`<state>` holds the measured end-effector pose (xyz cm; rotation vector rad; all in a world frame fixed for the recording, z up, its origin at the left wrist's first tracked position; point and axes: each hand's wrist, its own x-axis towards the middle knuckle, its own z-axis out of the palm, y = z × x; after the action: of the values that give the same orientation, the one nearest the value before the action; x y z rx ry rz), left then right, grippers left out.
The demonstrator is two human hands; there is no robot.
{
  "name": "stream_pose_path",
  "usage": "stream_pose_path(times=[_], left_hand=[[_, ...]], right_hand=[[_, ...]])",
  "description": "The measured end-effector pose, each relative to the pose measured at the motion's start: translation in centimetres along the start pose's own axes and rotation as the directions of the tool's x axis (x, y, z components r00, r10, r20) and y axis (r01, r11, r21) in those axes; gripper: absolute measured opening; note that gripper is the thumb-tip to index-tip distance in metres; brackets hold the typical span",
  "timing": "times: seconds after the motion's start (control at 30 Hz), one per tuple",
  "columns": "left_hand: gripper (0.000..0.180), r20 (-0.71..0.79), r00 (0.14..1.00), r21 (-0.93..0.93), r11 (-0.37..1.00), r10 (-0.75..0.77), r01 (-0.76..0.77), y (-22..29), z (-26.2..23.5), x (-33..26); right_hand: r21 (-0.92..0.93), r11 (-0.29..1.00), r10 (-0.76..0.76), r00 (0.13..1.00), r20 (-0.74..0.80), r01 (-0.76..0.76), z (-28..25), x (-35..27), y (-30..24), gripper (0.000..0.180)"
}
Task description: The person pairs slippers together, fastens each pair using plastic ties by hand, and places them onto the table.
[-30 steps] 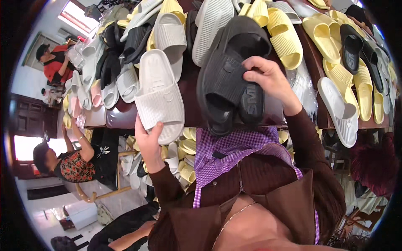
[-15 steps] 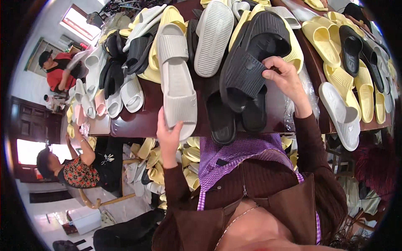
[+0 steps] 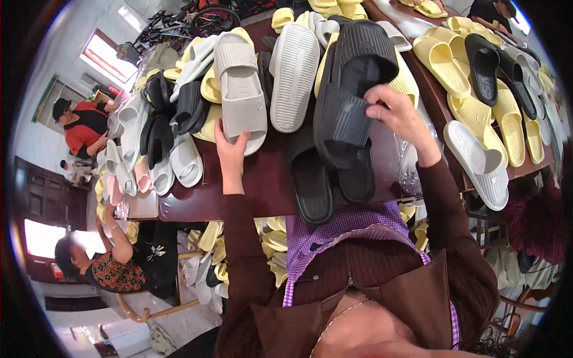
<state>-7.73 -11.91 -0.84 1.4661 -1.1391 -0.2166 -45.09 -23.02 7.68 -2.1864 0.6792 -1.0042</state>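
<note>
"What do the hands hold?"

"The left hand (image 3: 231,149) grips the near end of a light grey slide sandal (image 3: 243,119), thumb on top. The right hand (image 3: 395,110) pinches the strap edge of a black slide sandal (image 3: 341,119) between thumb and fingers."

"And where are those two?"

"Both are at the dark red table (image 3: 253,188), the grey one left, the black one right. Whether either touches the tabletop, one cannot tell."

"What lies around them?"

"Between them, an upturned pale grey slide (image 3: 294,77) shows its ribbed sole. Nearer, partly under the black one, a flat black slide (image 3: 312,188) reaches the near edge. Well to the right, yellow slides (image 3: 441,62) lie beside a white-grey slide (image 3: 477,164)."

"Anyone else?"

"A person in a red top (image 3: 83,128) stands far left."
</note>
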Motion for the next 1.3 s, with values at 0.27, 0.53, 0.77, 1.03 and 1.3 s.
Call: stream_pose_path(times=[0.27, 0.53, 0.77, 1.03, 1.3], left_hand=[[0.081, 0.265, 0.952, -0.555, 0.784, -0.152, 0.28, 1.8, 0.6, 1.9], [0.079, 0.259, 0.955, -0.558, 0.785, -0.143, 0.269, 2.3, -0.1, 2.1], [0.066, 0.095, 0.956, -0.502, 0.816, -0.277, 0.287, 5.2, -3.0, -5.2], [0.061, 0.324, 0.896, -0.492, 0.755, -0.303, 0.433, 7.7, -6.8, -15.8], [0.057, 0.289, 0.871, -0.618, 0.617, -0.397, 0.486, 6.7, -4.2, -20.5]], right_hand=[[-0.249, 0.964, -0.07, 0.993, 0.099, 0.093, -5.4, 13.0, 4.9, 0.02], [-0.4, 0.915, -0.191, 0.93, -0.313, 0.053, 0.4, 15.3, 8.8, 0.034], [-0.227, 0.954, -0.266, 0.902, -0.341, 0.196, 1.1, 14.3, 3.0, 0.039], [0.299, 0.932, -0.245, 0.963, 0.111, 0.203, 6.1, 11.0, -5.3, 0.036], [0.332, 0.926, 0.114, 0.973, 0.203, -0.178, 9.7, 7.2, -4.0, 0.025]])
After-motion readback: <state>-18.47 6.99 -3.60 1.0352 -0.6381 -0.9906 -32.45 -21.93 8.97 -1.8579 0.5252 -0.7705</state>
